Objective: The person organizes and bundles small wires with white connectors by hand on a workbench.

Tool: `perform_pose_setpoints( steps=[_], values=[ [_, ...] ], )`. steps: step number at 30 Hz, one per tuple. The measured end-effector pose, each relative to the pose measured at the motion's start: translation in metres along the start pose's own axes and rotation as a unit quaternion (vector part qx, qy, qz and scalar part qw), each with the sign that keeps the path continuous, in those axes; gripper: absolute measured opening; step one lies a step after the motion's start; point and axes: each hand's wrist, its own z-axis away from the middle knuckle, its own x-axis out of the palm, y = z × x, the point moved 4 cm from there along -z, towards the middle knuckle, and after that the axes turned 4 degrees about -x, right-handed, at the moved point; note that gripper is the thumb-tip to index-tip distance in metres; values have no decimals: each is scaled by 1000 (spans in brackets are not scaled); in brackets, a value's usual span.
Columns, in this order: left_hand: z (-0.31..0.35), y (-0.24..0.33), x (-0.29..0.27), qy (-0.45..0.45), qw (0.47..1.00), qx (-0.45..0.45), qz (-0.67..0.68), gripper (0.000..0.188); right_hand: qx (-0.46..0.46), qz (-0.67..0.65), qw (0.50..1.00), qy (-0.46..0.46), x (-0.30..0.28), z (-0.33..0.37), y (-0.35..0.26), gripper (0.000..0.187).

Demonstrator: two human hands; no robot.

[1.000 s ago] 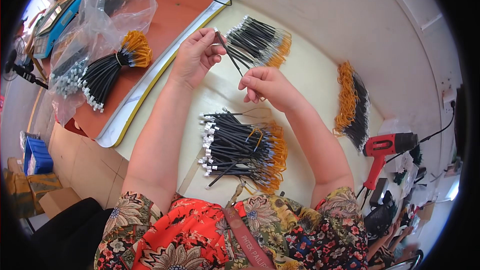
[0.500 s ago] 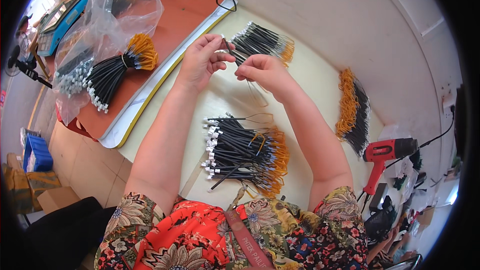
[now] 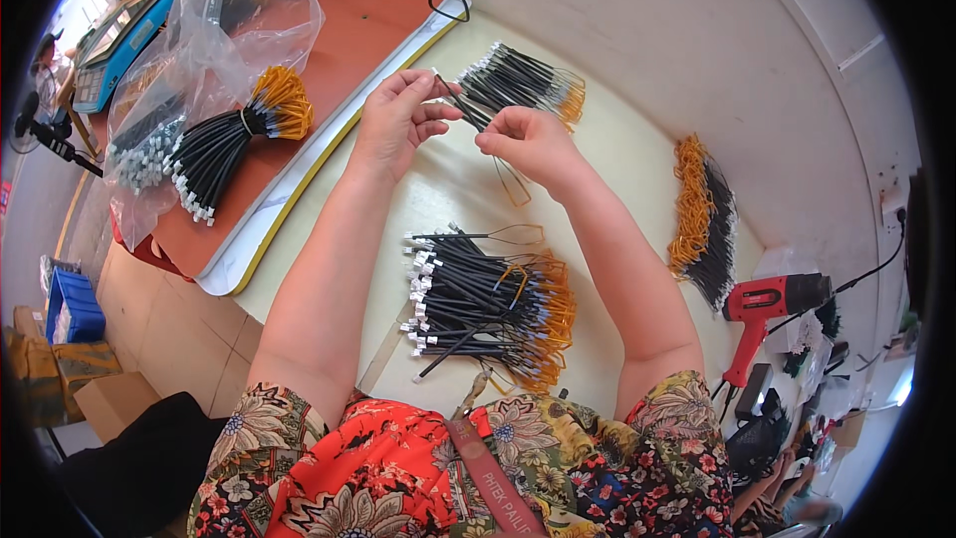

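Between my two hands, above the pale table, is one black-sleeved cable [image 3: 460,103] with a white connector at its upper left end. A yellow wire loop [image 3: 512,182] hangs from its other end below my right hand. My left hand [image 3: 406,112] pinches the cable near the connector, its other fingers curled. My right hand [image 3: 523,139] grips it farther along with thumb and forefinger. Just beyond my hands lies a row of similar cables [image 3: 518,78]. A bigger heap of them [image 3: 483,304] is between my forearms, white connectors on the left and yellow loops on the right.
Another cable row [image 3: 705,219] lies by the wall at right, near a red heat gun [image 3: 765,304]. At left, a red-brown surface [image 3: 373,30] holds a tied cable bundle [image 3: 234,134], a clear plastic bag [image 3: 199,50] and a blue scale [image 3: 119,45]. A person is partly visible at lower right.
Both hands stay almost in place, still holding the cable. The cable tilts slightly more, and its connector end shifts a little left.
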Motion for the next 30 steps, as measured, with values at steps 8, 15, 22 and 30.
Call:
perform_pose_setpoints(
  steps=[8, 15, 22, 30],
  values=[
    [-2, 0, -10, 81, 997, 2, -16, 23, -37, 163, 983, 70, -11, 2, -13, 21],
    [-3, -2, -25, 168, 985, 8, -34, 23, -99, 470, 873, 85, -13, -11, -3, 14],
    [-3, -2, -20, 177, 984, -12, -33, 22, -120, 507, 847, 105, -12, -22, 5, 15],
    [0, -3, -26, 176, 984, 1, -38, 21, -217, 309, 907, -187, 43, 57, -16, 9]
  ],
)
